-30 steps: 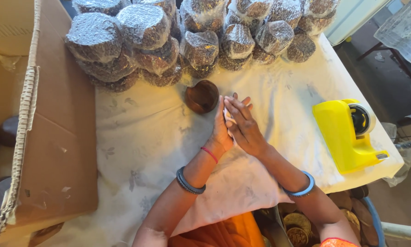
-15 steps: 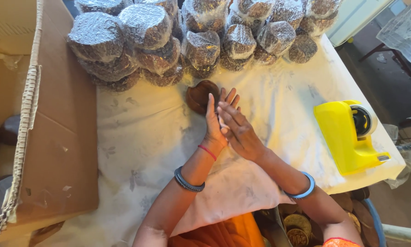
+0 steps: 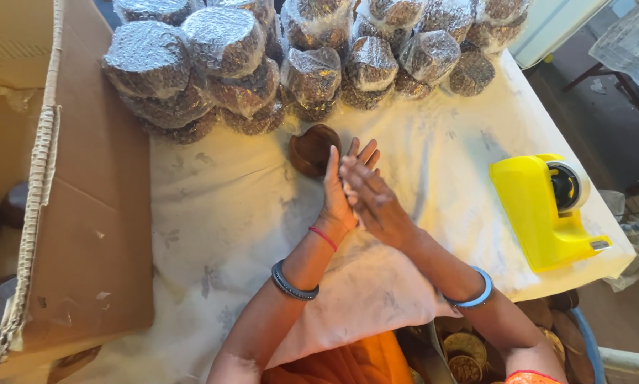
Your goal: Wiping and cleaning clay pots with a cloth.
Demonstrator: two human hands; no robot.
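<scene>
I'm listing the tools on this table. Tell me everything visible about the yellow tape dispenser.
The yellow tape dispenser is a chunky wedge-shaped desk type that looks like glossy plastic. A roll sits in its dark round well at the far end, and a small metal-looking cutter sticks out at the near end. It lies on the white cloth near the table's right edge, angled slightly. Neither hand touches it; the right hand is well apart.

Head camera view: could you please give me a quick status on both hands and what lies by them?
Left hand and right hand pressed palm to palm, something white barely visible between. Brown bowl just beyond fingertips, untouched. Wrapped bundles stacked behind; yellow tape dispenser off right.
</scene>
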